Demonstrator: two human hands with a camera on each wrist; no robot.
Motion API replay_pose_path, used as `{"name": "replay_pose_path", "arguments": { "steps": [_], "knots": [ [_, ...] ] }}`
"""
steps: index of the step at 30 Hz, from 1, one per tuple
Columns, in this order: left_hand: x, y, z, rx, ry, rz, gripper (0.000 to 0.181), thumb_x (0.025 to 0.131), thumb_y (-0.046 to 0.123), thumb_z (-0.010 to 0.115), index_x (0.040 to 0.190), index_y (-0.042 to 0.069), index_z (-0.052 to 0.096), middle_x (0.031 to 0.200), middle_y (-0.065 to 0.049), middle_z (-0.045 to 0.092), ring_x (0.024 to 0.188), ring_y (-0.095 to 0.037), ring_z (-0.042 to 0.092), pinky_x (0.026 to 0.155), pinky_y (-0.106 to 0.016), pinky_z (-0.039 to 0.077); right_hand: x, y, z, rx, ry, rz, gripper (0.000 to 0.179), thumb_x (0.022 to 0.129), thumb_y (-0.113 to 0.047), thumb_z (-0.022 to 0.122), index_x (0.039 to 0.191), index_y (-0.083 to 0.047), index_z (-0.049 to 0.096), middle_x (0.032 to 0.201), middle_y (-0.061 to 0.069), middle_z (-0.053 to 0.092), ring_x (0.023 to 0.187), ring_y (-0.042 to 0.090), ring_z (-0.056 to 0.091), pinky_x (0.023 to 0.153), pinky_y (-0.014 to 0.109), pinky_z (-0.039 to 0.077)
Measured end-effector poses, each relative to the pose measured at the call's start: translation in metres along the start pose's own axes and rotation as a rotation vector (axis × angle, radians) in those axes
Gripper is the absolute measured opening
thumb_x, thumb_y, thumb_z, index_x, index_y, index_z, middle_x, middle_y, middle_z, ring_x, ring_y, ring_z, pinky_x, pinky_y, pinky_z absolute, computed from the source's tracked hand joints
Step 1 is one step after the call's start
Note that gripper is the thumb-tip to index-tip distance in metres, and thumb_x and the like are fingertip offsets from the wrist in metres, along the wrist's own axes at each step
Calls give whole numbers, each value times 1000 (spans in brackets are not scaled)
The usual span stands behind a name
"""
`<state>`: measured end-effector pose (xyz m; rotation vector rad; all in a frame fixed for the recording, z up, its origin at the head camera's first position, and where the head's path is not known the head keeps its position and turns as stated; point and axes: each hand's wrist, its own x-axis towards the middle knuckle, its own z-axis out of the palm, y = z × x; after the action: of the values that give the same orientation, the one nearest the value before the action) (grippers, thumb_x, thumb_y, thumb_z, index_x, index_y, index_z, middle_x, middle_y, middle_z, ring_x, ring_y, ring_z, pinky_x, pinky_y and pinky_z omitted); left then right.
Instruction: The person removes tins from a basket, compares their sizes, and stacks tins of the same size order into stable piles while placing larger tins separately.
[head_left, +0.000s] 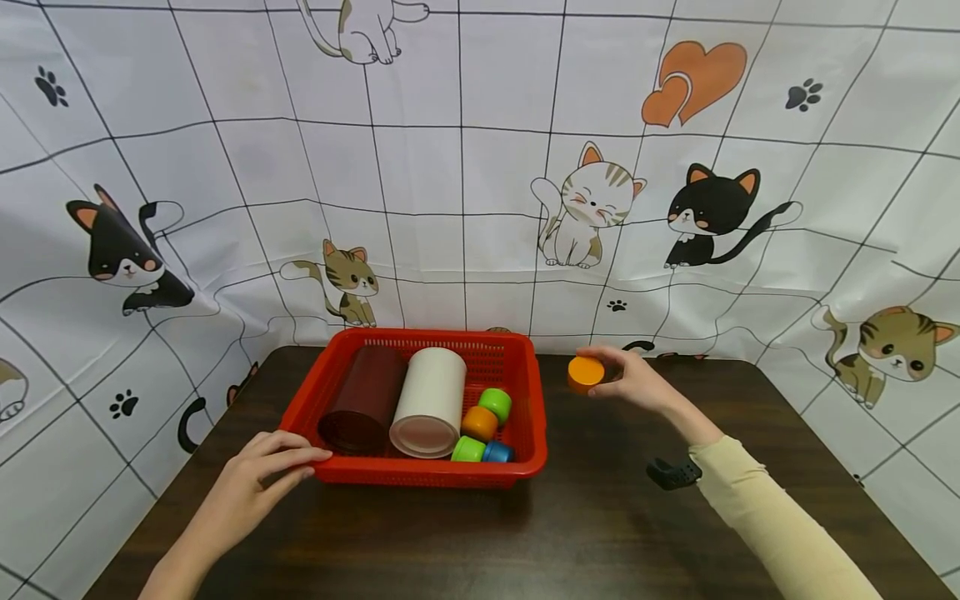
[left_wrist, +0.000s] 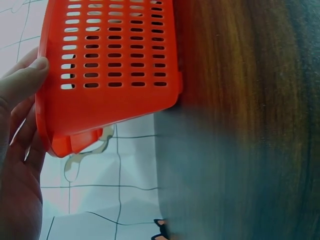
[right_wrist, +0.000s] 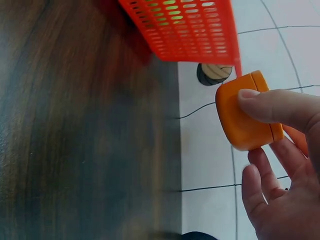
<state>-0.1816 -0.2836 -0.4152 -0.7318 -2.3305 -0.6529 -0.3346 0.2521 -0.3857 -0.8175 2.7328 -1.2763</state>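
Observation:
My right hand [head_left: 637,387] pinches a small orange container [head_left: 585,375] right of the red basket [head_left: 427,477]. In the right wrist view, this container [right_wrist: 235,117] has a rounded body and a seam near its flat end; the thumb lies on its side. My left hand [head_left: 262,475] holds the basket's rim at the near left corner, with the thumb [left_wrist: 30,75] on the outer wall and the other fingers behind the rim. Inside the basket lie a dark brown cylinder [head_left: 367,392], a white cylinder [head_left: 431,387] and several small containers in green [head_left: 495,404], orange [head_left: 480,423] and blue [head_left: 498,452].
The basket stands on a dark wooden table [head_left: 600,533]. A white sheet [head_left: 465,167] printed with cats and grid lines hangs behind and beside the table. Near the right forearm is a small black object [head_left: 672,473] whose kind I cannot tell.

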Motion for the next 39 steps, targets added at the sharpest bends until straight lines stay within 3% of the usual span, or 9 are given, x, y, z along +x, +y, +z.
{"name": "replay_pose_path", "arguments": {
  "steps": [13,20,25,34,39],
  "knots": [
    [2,-1,-1,-17,-10,10,51,68,-5,82,105,29,76,103,11,65,97,1,46,78,-10,37,1,21,13,-76,-22,66,68,78,-7,81,141,-11,54,134,17,61,120,36,57,104,55,43],
    [-1,-1,0,-39,-21,-2,50,69,-7,82,107,25,76,104,11,65,93,2,44,73,-12,36,1,29,21,-104,-67,47,66,80,-7,80,140,-5,53,133,21,60,118,38,59,101,56,46],
    [1,-2,0,-44,-12,9,51,67,-7,82,105,25,76,102,10,65,95,2,45,77,-11,36,1,31,23,-97,-96,54,66,80,-8,80,140,-2,52,136,22,58,118,39,58,101,56,46],
    [-1,0,0,-30,-21,-30,51,69,-6,82,106,28,76,102,12,64,95,3,43,75,-13,35,0,28,25,-171,-137,86,61,81,-12,80,137,-7,57,133,18,62,106,33,65,93,52,53],
    [2,-2,-1,-34,-38,-9,50,70,-6,81,107,27,76,102,12,64,97,2,44,79,-12,36,-1,27,25,-180,-143,90,60,80,-12,81,135,-7,59,130,16,64,106,32,65,94,52,53]
  ]
}}
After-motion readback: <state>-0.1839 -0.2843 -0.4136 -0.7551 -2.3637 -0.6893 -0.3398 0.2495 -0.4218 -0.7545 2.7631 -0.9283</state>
